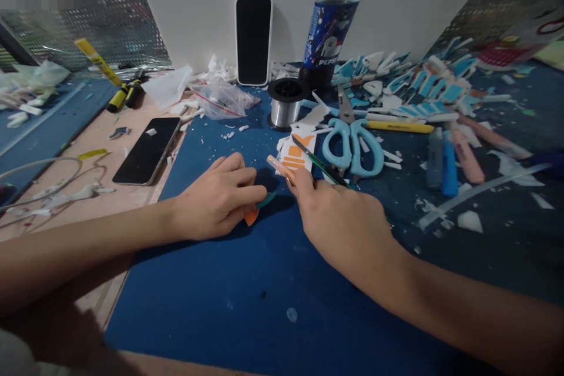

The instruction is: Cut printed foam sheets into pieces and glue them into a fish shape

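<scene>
My left hand (222,197) rests on the blue mat (211,299), fingers curled, pinching a small orange and teal piece (251,215) that sticks out below the fingertips. Most of that piece is hidden by the fingers. My right hand (341,220) is closed, palm down, with a slim pen-like thing (278,165), pale-tipped and orange, projecting from its fingers. Its tip lies beside a white sheet with orange cut-out shapes (302,150). Just past the right knuckles lies a dark green pointed tool (315,158), partly covered by the hand. Light-blue-handled scissors (352,144) lie beyond it.
A wire spool (286,108), a Pepsi bottle (328,41) and an upright phone (254,41) stand at the back. Another phone (147,150) lies left. Blue and white scraps (423,91), a yellow pen (400,127) and several markers (449,161) occupy the right.
</scene>
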Demonstrator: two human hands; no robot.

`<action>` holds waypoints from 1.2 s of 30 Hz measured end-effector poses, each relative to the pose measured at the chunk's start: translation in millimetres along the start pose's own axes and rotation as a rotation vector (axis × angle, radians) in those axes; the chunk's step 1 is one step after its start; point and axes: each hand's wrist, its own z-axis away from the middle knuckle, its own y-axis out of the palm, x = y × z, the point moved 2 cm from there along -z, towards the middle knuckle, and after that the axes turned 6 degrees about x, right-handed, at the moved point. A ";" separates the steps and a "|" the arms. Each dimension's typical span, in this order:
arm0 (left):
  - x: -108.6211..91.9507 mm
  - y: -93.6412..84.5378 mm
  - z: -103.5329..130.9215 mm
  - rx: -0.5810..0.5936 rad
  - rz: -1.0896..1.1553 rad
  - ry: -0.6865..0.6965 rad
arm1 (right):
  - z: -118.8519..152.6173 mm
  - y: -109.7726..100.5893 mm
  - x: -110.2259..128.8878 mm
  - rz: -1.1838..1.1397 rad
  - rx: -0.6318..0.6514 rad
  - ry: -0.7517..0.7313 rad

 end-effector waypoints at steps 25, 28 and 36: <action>4.4 -7.7 -5.3 0.168 -0.004 0.058 | -0.2 0.0 1.3 -0.010 -0.038 0.000; 7.9 -8.8 1.1 0.065 -0.024 0.041 | -1.4 -0.7 -0.1 -0.031 0.012 0.018; -14.3 -7.7 12.4 -0.049 -0.373 -0.227 | -0.4 -2.0 -3.8 -0.023 0.046 0.089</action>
